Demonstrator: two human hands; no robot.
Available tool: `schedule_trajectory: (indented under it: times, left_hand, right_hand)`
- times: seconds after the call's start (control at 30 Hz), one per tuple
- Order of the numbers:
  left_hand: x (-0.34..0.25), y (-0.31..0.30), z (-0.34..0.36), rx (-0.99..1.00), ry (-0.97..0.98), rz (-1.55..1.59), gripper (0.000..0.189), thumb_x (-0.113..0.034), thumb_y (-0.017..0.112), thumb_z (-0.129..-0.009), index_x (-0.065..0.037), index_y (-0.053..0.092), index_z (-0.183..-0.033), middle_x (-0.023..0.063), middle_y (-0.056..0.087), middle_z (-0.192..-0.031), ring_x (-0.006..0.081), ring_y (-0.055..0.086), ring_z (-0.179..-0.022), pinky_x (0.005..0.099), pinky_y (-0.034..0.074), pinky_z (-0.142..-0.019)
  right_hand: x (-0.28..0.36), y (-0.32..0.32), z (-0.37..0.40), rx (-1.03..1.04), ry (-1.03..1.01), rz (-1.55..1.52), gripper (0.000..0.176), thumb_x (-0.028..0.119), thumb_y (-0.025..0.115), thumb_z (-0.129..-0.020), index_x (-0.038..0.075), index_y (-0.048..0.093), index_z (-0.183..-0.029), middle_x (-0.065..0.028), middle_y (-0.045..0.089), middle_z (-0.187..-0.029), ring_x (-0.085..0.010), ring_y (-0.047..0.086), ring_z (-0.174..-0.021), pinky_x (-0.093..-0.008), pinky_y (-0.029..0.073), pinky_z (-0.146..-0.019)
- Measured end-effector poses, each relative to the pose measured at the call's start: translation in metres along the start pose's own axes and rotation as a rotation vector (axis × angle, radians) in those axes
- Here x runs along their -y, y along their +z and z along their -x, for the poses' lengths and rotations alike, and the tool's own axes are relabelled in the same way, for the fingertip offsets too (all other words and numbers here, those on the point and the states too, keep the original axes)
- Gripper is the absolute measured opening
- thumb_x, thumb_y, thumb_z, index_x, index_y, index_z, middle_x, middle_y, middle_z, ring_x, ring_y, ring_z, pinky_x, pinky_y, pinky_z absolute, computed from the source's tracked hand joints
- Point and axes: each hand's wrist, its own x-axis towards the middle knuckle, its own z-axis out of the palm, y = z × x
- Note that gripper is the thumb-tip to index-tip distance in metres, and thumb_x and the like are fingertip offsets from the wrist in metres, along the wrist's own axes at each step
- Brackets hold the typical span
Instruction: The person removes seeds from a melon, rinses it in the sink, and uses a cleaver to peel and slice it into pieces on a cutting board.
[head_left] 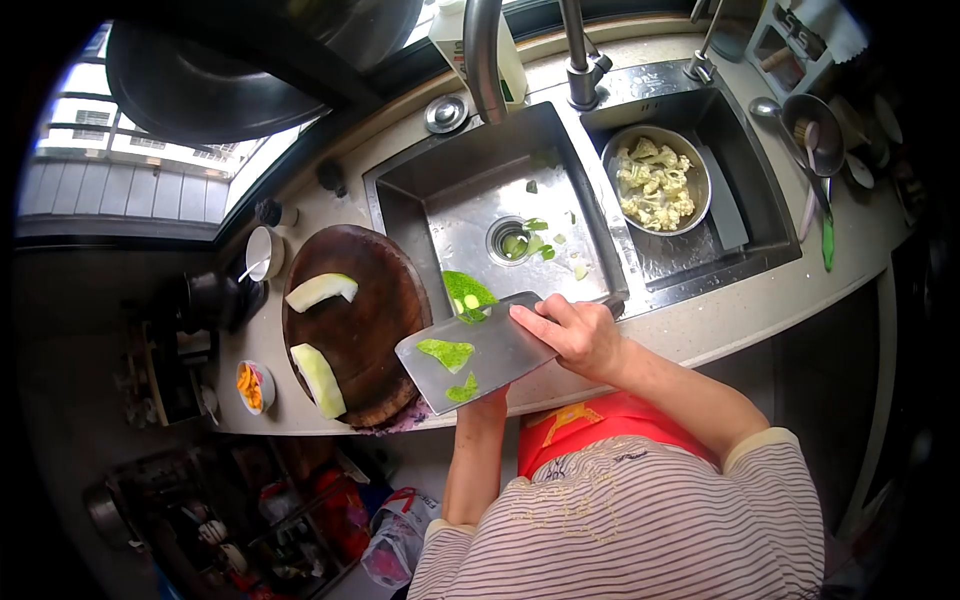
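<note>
My right hand (580, 337) is closed around the handle of a cleaver (500, 352), its index finger laid along the top of the broad blade. Two bits of green peel (446, 353) cling to the blade's upper face. Below the blade is my left hand (487, 403); only its wrist side shows, and the fingers are hidden. Past the blade's far edge, over the sink's near left corner, a green-skinned melon piece (466, 287) sticks out with pale patches. Two pale melon slices (323, 289) (318, 381) lie on the round wooden chopping board (365, 315).
Peel scraps (535, 225) lie around the drain of the left sink (455, 180). A metal pot (702, 207) of cauliflower stands in the right sink. At left are a white bowl (262, 245) and a small bowl (268, 385) of orange pieces. The tap (483, 60) overhangs the sink.
</note>
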Motion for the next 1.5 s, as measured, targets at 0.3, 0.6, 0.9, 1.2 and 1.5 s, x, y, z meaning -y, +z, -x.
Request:
schedule_trajectory:
  times: [0.3, 0.6, 0.9, 1.2, 1.5]
  left_hand:
    - [-0.03, 0.027, 0.001, 0.067, -0.27, 0.177, 0.051, -0.03, 0.067, -0.072, -0.006, 0.054, -0.114, 0.0124, 0.061, -0.103, 0.0295, 0.064, -0.08, 0.044, 0.055, -0.068]
    - [-0.006, 0.002, 0.003, 0.096, -0.148, 0.067, 0.041, -0.042, 0.05, -0.09, -0.009, 0.055, -0.115, 0.0073, 0.06, -0.109, 0.025, 0.06, -0.099, 0.0408, 0.053, -0.075]
    - [-0.018, 0.012, 0.006, 0.049, -0.256, 0.21, 0.08, -0.054, 0.078, -0.061, -0.014, 0.048, -0.124, 0.0057, 0.058, -0.113, 0.0234, 0.06, -0.093, 0.0368, 0.052, -0.07]
    - [-0.006, 0.027, 0.007, 0.076, -0.203, 0.056, 0.053, -0.051, 0.058, -0.084, -0.007, 0.055, -0.113, 0.0091, 0.062, -0.1, 0.0244, 0.062, -0.077, 0.037, 0.052, -0.062]
    - [-0.025, 0.033, 0.009, 0.247, -0.239, 0.075, 0.058, -0.042, 0.069, -0.072, -0.002, 0.051, -0.112, 0.014, 0.058, -0.096, 0.0282, 0.061, -0.073, 0.0367, 0.052, -0.062]
  right_hand:
    - [-0.022, -0.001, 0.008, 0.139, 0.251, 0.005, 0.038, 0.001, 0.058, -0.074, 0.011, 0.06, -0.111, -0.0077, 0.054, -0.077, -0.0215, 0.06, -0.054, -0.0304, 0.05, -0.045]
    - [0.013, -0.007, -0.012, 0.018, 0.072, -0.077, 0.043, 0.001, 0.062, -0.069, 0.009, 0.063, -0.112, -0.0073, 0.058, -0.08, -0.0191, 0.06, -0.055, -0.0298, 0.05, -0.047]
    - [-0.023, 0.0, 0.013, 0.208, 0.115, -0.008, 0.04, 0.005, 0.061, -0.069, 0.01, 0.06, -0.11, -0.0078, 0.052, -0.08, -0.0217, 0.061, -0.058, -0.0331, 0.05, -0.047]
    - [-0.001, 0.005, -0.008, 0.037, 0.053, -0.057, 0.039, 0.004, 0.061, -0.071, 0.007, 0.06, -0.11, -0.0081, 0.053, -0.081, -0.0208, 0.061, -0.054, -0.0307, 0.049, -0.046]
    - [-0.051, 0.023, 0.019, 0.363, 0.462, 0.024, 0.035, 0.002, 0.058, -0.074, 0.013, 0.063, -0.107, -0.01, 0.057, -0.082, -0.0314, 0.061, -0.064, -0.0383, 0.051, -0.057]
